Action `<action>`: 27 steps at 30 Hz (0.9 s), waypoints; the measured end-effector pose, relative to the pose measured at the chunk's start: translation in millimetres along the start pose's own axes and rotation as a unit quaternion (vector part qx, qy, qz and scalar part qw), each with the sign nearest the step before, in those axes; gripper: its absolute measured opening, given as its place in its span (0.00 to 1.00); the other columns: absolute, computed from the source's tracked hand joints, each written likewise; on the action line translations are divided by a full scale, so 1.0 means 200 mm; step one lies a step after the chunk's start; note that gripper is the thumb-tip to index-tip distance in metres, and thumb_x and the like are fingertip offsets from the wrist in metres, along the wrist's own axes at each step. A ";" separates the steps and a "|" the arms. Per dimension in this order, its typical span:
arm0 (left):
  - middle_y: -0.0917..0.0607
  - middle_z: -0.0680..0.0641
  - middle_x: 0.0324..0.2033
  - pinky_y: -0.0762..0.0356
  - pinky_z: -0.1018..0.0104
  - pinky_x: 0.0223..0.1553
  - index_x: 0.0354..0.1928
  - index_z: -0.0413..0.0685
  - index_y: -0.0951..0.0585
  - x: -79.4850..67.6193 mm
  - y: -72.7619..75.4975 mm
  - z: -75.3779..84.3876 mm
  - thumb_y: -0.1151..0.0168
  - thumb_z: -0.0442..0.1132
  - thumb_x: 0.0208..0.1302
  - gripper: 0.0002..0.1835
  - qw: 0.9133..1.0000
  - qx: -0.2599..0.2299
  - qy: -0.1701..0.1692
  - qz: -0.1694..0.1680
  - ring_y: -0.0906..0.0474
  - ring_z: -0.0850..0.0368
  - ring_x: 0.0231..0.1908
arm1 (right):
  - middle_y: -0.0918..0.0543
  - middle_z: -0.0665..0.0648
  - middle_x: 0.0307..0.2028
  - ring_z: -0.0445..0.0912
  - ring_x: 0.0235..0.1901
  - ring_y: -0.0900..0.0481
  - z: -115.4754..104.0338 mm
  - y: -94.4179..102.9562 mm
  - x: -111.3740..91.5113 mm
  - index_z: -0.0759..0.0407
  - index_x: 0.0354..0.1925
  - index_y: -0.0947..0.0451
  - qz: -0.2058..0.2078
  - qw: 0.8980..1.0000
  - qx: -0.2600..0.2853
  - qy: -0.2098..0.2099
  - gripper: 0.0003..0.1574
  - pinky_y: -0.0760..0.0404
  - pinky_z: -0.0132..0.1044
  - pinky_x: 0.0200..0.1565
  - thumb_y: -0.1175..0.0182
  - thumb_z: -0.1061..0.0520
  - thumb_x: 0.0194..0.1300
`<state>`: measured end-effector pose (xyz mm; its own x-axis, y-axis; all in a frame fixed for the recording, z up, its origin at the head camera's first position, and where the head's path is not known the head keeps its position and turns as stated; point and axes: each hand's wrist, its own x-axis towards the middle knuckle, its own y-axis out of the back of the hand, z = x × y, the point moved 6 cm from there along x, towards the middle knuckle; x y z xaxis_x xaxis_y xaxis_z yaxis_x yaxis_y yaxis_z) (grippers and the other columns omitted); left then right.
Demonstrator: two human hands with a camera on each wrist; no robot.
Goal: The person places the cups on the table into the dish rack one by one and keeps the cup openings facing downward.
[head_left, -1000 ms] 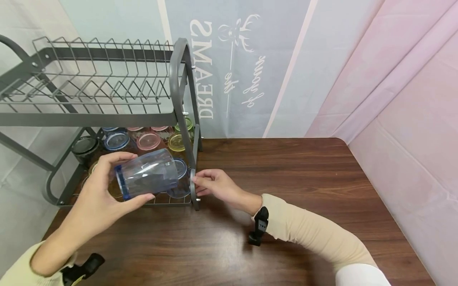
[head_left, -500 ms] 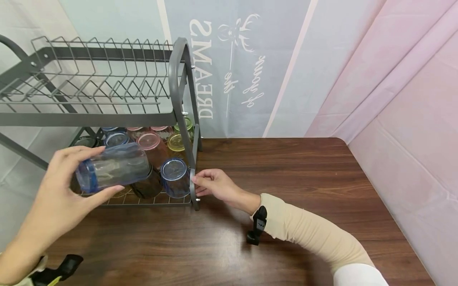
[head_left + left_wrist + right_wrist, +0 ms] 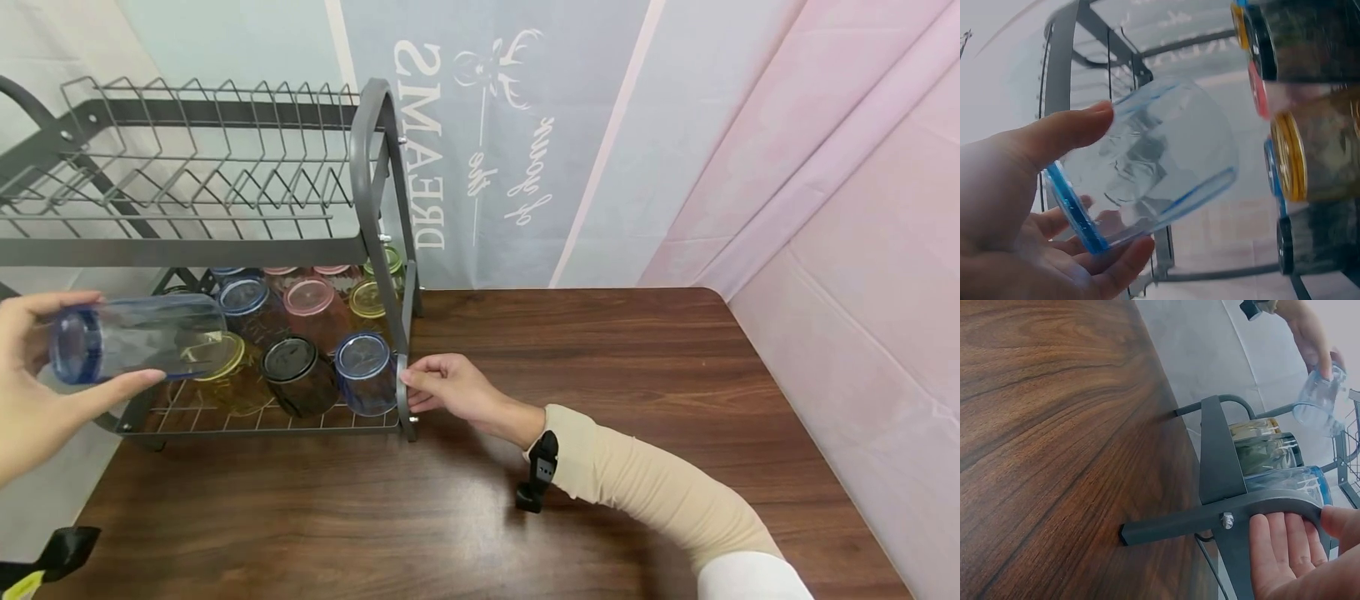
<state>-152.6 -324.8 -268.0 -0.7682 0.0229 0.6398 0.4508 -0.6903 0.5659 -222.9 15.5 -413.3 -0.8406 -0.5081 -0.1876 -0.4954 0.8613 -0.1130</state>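
Observation:
My left hand [image 3: 30,412] holds a clear blue-tinted drinking glass [image 3: 153,337] on its side at the left of the two-tier dish rack [image 3: 225,252]. Thumb and fingers grip it near its thick blue base. In the left wrist view the glass [image 3: 1166,147] shows nothing inside it. My right hand [image 3: 457,393] pinches the rack's lower right side frame, as the right wrist view also shows. On the lower shelf a yellow glass [image 3: 236,387], a dark grey glass [image 3: 300,387] and a blue glass [image 3: 367,383] stand upside down in the front row.
Behind the front row stand more upturned glasses, among them a blue glass [image 3: 251,312], a pink glass [image 3: 315,312] and a yellow glass [image 3: 369,302]. The rack's upper wire tier [image 3: 225,158] overhangs them. Brown wooden table [image 3: 600,375] extends right, up to a fabric backdrop [image 3: 585,125].
My left hand has carried the glass leftward, away from the shelf front, uncovering the dark grey and yellow glasses. My right hand has stayed on the rack frame.

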 end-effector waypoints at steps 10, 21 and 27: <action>0.23 0.50 0.66 0.51 0.66 0.73 0.69 0.34 0.28 0.01 0.07 -0.15 0.47 0.86 0.41 0.67 0.995 0.102 -0.010 0.008 0.37 0.53 0.72 | 0.15 0.55 0.31 0.42 0.30 0.16 0.00 0.00 0.00 0.79 0.50 0.24 -0.002 1.000 -0.009 0.004 0.16 0.13 0.44 0.46 0.44 0.63 0.76; 0.30 0.20 0.62 0.48 0.41 0.74 0.76 0.43 0.35 0.04 0.11 -0.21 0.60 0.88 0.43 0.68 0.981 0.195 0.006 0.002 0.36 0.22 0.65 | 0.15 0.55 0.31 0.42 0.30 0.17 0.00 0.00 0.00 0.78 0.49 0.24 0.001 1.000 -0.014 0.007 0.15 0.13 0.43 0.45 0.44 0.63 0.76; 0.33 0.17 0.62 0.49 0.35 0.73 0.76 0.37 0.39 0.03 0.08 -0.29 0.67 0.87 0.44 0.69 0.979 0.201 0.010 -0.016 0.39 0.20 0.64 | 0.15 0.56 0.32 0.41 0.30 0.17 -0.01 -0.01 0.00 0.78 0.49 0.24 0.001 1.000 -0.019 0.003 0.15 0.13 0.42 0.46 0.44 0.63 0.76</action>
<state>-177.6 -377.7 -285.2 -0.7918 0.0231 0.6104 0.5657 -0.3491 0.7471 -221.5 14.2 -411.3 -0.8428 -0.5066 -0.1817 -0.5016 0.8617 -0.0761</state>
